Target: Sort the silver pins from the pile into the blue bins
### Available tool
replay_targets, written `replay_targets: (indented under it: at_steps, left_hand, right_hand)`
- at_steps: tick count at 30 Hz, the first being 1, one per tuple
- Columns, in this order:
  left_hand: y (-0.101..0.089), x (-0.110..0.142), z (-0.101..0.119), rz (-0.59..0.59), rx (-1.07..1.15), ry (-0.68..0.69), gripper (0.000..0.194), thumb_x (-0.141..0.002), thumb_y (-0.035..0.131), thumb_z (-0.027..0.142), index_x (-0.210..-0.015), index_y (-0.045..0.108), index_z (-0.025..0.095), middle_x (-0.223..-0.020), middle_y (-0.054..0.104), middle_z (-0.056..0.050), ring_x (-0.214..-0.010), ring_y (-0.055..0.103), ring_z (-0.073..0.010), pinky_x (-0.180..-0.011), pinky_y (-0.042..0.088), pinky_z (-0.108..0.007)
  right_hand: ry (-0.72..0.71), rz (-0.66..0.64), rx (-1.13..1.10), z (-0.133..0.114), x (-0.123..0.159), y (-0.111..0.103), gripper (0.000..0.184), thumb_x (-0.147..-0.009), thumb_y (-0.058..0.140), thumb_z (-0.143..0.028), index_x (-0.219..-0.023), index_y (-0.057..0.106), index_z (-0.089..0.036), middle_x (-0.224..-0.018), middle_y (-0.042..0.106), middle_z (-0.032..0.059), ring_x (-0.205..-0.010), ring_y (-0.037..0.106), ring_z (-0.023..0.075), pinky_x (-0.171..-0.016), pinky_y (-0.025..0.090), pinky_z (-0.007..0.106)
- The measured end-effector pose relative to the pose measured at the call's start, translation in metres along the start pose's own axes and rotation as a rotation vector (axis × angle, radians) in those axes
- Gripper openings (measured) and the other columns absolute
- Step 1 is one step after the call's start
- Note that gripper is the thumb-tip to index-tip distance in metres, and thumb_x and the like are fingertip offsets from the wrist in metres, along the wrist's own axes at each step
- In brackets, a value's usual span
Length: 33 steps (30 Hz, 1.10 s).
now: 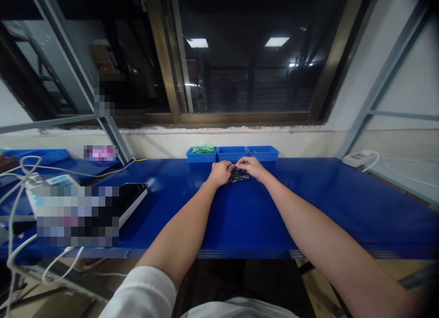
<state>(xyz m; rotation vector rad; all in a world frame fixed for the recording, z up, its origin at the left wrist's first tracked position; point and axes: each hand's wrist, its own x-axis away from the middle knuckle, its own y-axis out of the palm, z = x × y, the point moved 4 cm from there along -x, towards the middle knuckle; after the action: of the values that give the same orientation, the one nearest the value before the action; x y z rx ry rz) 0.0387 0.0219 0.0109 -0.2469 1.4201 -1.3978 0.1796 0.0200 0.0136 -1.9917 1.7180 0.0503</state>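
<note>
A small pile of thin, shiny metal pieces lies on the blue tabletop; they are too small to name. My left hand is at the left edge of the pile, its fingers closed together toward the middle. From the other side my right hand reaches over the pile in a pinch. The fingertips of both hands nearly meet above the pieces. Whatever they pinch, if anything, is too small to make out.
Behind the hands stand three blue bins: the left bin with green plastic, a middle bin and a right bin. A white power strip lies at right. A dark-topped device and white cables are at left.
</note>
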Motion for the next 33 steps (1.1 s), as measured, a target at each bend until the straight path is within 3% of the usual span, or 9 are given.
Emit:
replay_targets:
  at_steps: [3, 7, 11, 17, 22, 24, 27, 30, 33]
  left_hand:
    - [-0.002, 0.001, 0.002, 0.008, 0.082, -0.018, 0.031, -0.087, 0.038, 0.041, -0.093, 0.062, 0.021, -0.090, 0.065, -0.003, -0.087, 0.058, -0.0166, -0.079, 0.041, -0.027]
    - [-0.007, 0.003, -0.002, 0.051, 0.160, -0.182, 0.041, -0.086, 0.037, 0.048, -0.112, 0.053, 0.021, -0.096, 0.065, -0.003, -0.094, 0.058, -0.0178, -0.085, 0.039, -0.029]
    - [-0.007, 0.004, -0.005, 0.039, 0.139, -0.250, 0.038, -0.086, 0.037, 0.046, -0.110, 0.054, 0.021, -0.096, 0.066, -0.004, -0.096, 0.057, -0.0188, -0.086, 0.039, -0.030]
    - [-0.004, 0.002, -0.008, 0.035, 0.084, -0.194, 0.032, -0.085, 0.041, 0.042, -0.102, 0.057, 0.021, -0.098, 0.065, -0.003, -0.094, 0.058, -0.0182, -0.085, 0.040, -0.030]
    - [-0.002, 0.001, -0.010, 0.020, 0.078, -0.203, 0.031, -0.085, 0.041, 0.040, -0.104, 0.056, 0.021, -0.100, 0.064, -0.004, -0.095, 0.057, -0.0185, -0.085, 0.039, -0.030]
    - [-0.002, 0.001, -0.011, 0.008, 0.075, -0.208, 0.031, -0.085, 0.041, 0.039, -0.105, 0.056, 0.021, -0.099, 0.064, -0.004, -0.095, 0.057, -0.0186, -0.085, 0.039, -0.030]
    - [0.000, 0.002, -0.012, -0.025, 0.063, -0.232, 0.033, -0.085, 0.041, 0.040, -0.109, 0.054, 0.020, -0.102, 0.064, -0.005, -0.098, 0.056, -0.0190, -0.086, 0.039, -0.031]
    - [0.003, 0.004, -0.012, -0.084, 0.046, -0.223, 0.045, -0.083, 0.040, 0.049, -0.115, 0.050, 0.019, -0.113, 0.059, -0.008, -0.106, 0.053, -0.0211, -0.088, 0.038, -0.032]
    - [0.008, 0.007, -0.009, -0.218, 0.013, -0.162, 0.065, -0.076, 0.037, 0.065, -0.123, 0.045, 0.020, -0.127, 0.048, -0.010, -0.117, 0.044, -0.0262, -0.094, 0.033, -0.036]
  right_hand:
    - [0.041, 0.064, -0.038, 0.000, 0.001, -0.006, 0.029, -0.066, 0.058, -0.043, -0.066, 0.060, -0.014, -0.060, 0.059, 0.0009, -0.051, 0.046, 0.0087, -0.051, 0.036, 0.022]
    - [0.078, 0.155, -0.024, 0.003, 0.001, -0.014, 0.033, -0.066, 0.057, -0.047, -0.065, 0.060, -0.015, -0.059, 0.060, 0.0012, -0.050, 0.046, 0.0087, -0.050, 0.036, 0.021]
    - [0.104, 0.191, 0.038, 0.005, 0.001, -0.020, 0.039, -0.066, 0.056, -0.053, -0.060, 0.060, -0.014, -0.051, 0.057, 0.0014, -0.047, 0.047, 0.0093, -0.049, 0.036, 0.021]
    - [0.247, 0.147, -0.033, 0.015, -0.001, -0.023, 0.054, -0.069, 0.047, -0.065, -0.056, 0.056, -0.014, -0.042, 0.051, 0.0022, -0.036, 0.039, 0.0073, -0.038, 0.027, 0.020]
    - [0.188, 0.371, -0.180, 0.022, -0.004, -0.046, 0.058, -0.077, 0.034, -0.062, -0.089, 0.060, -0.012, -0.088, 0.066, 0.0124, -0.056, 0.053, 0.0108, -0.040, 0.034, 0.018]
    - [0.172, 0.391, -0.228, 0.025, -0.004, -0.054, 0.058, -0.081, 0.029, -0.059, -0.111, 0.052, -0.015, -0.111, 0.060, 0.0127, -0.070, 0.057, 0.0129, -0.045, 0.039, 0.019]
    - [0.223, 0.364, -0.264, 0.033, -0.003, -0.060, 0.061, -0.083, 0.025, -0.056, -0.129, 0.035, -0.017, -0.122, 0.053, 0.0136, -0.077, 0.059, 0.0147, -0.048, 0.042, 0.021]
    - [0.252, 0.347, -0.121, 0.034, -0.001, -0.056, 0.060, -0.082, 0.032, -0.054, -0.127, 0.039, -0.015, -0.111, 0.059, 0.0136, -0.073, 0.059, 0.0144, -0.050, 0.042, 0.022]
    - [0.177, 0.220, 0.207, 0.024, 0.000, -0.040, 0.045, -0.072, 0.055, -0.045, -0.106, 0.059, -0.016, -0.089, 0.066, 0.0078, -0.072, 0.058, 0.0142, -0.062, 0.044, 0.024]
